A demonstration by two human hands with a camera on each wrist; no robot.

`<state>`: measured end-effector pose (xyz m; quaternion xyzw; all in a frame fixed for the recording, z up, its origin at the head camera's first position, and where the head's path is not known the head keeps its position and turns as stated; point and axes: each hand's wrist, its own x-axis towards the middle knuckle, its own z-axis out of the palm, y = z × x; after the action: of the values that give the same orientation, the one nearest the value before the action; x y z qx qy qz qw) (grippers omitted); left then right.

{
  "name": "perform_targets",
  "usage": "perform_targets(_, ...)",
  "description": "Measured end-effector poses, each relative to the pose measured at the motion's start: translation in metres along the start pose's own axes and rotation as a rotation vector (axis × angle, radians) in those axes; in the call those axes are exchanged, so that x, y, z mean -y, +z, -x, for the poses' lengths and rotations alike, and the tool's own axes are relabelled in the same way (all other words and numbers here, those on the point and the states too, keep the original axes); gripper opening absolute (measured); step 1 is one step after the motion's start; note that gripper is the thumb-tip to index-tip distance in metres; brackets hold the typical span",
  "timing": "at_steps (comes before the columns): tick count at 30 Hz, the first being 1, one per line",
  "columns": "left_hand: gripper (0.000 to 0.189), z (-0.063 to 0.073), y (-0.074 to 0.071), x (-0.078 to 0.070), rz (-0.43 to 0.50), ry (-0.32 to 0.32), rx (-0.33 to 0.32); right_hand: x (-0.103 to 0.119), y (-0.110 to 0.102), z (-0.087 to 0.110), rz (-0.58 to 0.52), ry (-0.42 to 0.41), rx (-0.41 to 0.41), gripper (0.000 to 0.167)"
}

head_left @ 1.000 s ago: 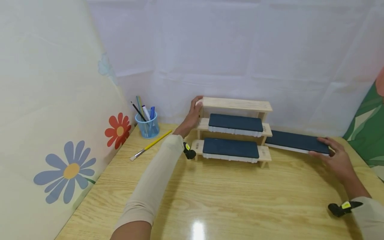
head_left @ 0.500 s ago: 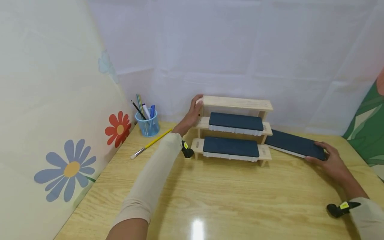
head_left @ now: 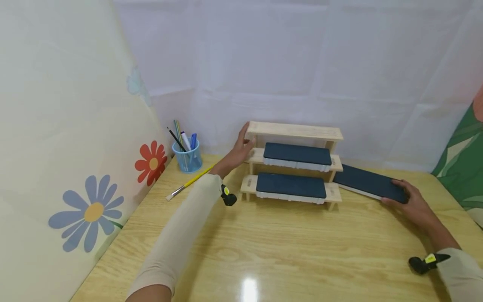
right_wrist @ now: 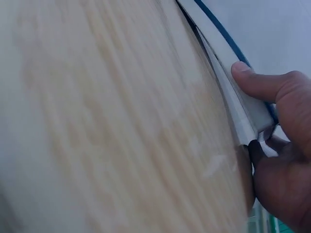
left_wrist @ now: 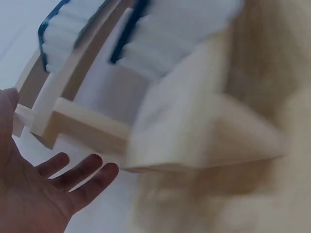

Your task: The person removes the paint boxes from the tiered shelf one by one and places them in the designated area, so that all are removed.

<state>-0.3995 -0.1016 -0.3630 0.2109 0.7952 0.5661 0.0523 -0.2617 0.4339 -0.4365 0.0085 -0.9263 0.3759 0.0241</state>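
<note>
Right hand (head_left: 409, 205) pinched the right end of the long dark-topped box (head_left: 370, 182), newly swung nearer; its angle, I judged, was being adjusted. Box slanted right of the wooden rack (head_left: 296, 130), left end hidden behind it. Left hand (head_left: 235, 154) had loosened, fingers spread beside the rack; contact unclear, wrist view blurred
</note>
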Motion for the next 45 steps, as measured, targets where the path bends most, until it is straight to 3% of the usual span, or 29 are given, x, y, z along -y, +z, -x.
perform_targets(7, 0.065, 0.025, 0.015, 0.023, 0.021, -0.099, 0.100, -0.003, -0.003, 0.003, 0.063, -0.056, 0.004, 0.091)
perform_targets(12, 0.062, 0.032, 0.020, 0.027, 0.032, -0.104, 0.072, -0.005, -0.003, 0.004, 0.065, -0.137, -0.004, 0.086)
perform_targets(17, 0.062, 0.032, 0.020, 0.028, 0.041, -0.088, 0.060, 0.001, -0.005, -0.001, 0.039, -0.124, -0.001, 0.083)
perform_targets(21, 0.062, 0.032, 0.020, 0.029, 0.052, -0.078, 0.051, 0.021, -0.011, -0.003, 0.009, -0.102, -0.058, 0.077)
perform_targets(25, 0.061, 0.032, 0.018, 0.032, 0.061, -0.067, 0.023, 0.050, -0.016, -0.008, -0.070, -0.142, -0.154, 0.072)
perform_targets(30, 0.060, 0.029, 0.017, 0.035, 0.070, -0.024, 0.000, 0.091, -0.016, -0.012, -0.122, -0.201, -0.215, 0.063)
perform_targets(33, 0.061, 0.027, 0.018, 0.038, 0.068, -0.003, 0.002, 0.114, -0.007, -0.013, -0.103, -0.249, -0.182, 0.057)
perform_targets(38, 0.061, 0.030, 0.020, 0.042, 0.060, 0.009, 0.002, 0.147, 0.016, -0.019, -0.127, -0.348, -0.031, 0.054)
perform_targets(45, 0.059, 0.032, 0.023, 0.040, 0.066, 0.000, 0.007, 0.163, 0.036, -0.033, -0.172, -0.431, 0.064, 0.061)
